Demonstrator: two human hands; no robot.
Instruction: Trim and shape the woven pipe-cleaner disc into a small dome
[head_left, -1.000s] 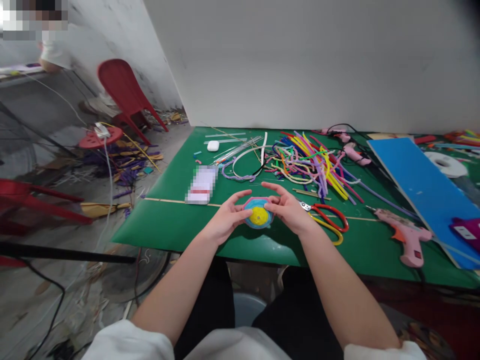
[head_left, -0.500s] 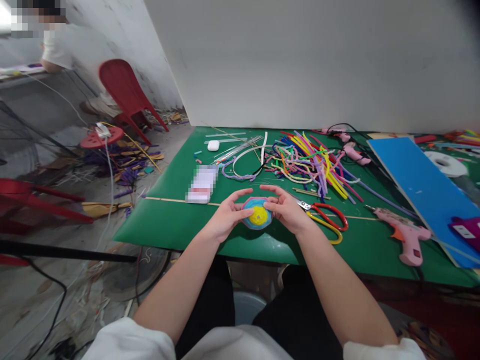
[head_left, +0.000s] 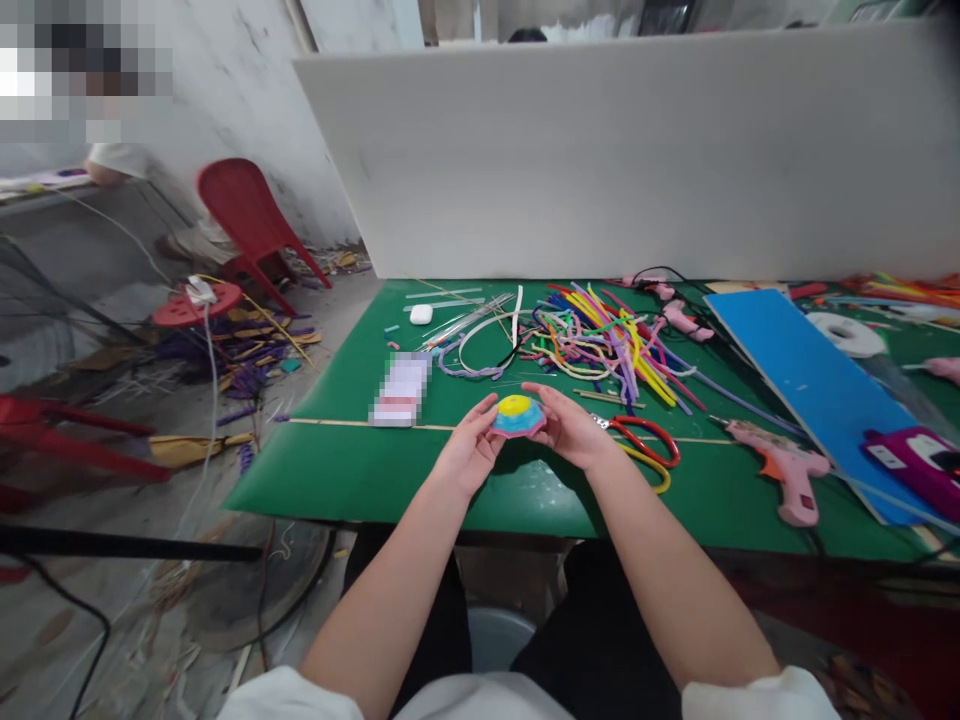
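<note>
A: Grip status?

B: Left hand (head_left: 469,450) and right hand (head_left: 576,428) each close lightly on the domed piece (head_left: 517,413), fingers partly curled at its opposite sides. It sits above the bench (head_left: 337,475) (yellow top, blue sides, pink rim).

A: Bearings from it?

B: Fuzzy stems (head_left: 626,350), two o'clock; scissors (head_left: 651,432), past three; pink glue gun (head_left: 787,465), same line, farther.

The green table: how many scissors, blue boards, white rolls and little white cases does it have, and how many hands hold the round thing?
Scissors: 1
Blue board: 1
White roll: 1
White case: 1
Hands, left hand and right hand: 2
Total: 6
</note>
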